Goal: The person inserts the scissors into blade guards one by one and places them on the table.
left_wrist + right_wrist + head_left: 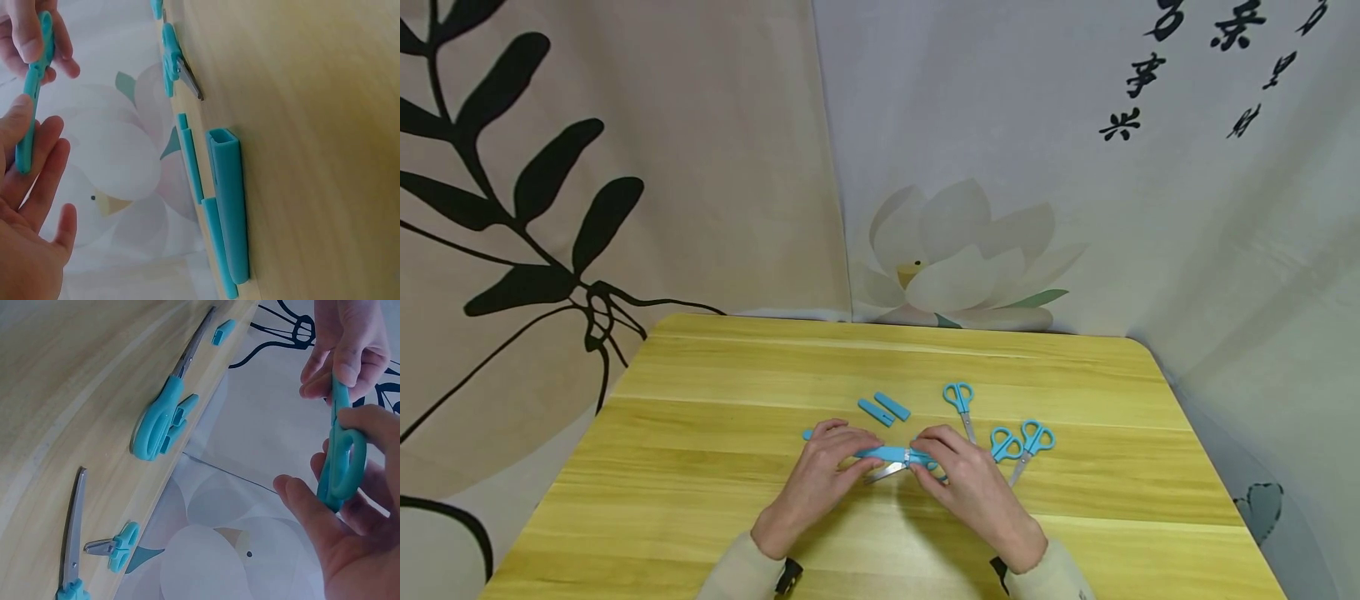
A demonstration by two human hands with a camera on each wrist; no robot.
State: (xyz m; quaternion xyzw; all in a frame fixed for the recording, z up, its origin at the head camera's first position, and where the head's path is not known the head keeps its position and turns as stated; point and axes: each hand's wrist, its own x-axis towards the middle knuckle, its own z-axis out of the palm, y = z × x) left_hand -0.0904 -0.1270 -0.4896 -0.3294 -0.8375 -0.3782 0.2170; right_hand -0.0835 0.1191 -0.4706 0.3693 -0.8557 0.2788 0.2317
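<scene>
A pair of blue scissors is held just above the middle of the table. Its handle is pinched by the right hand. Its blue cover is pinched by the left hand. More scissors are lying toward the right edge.

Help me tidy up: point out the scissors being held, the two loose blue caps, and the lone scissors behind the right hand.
held scissors (pixel 891 454), head view, on the blue sheath.
loose blue caps (pixel 884 409), head view, between the pair.
lone scissors (pixel 958 397), head view, on the handle loops.
</scene>
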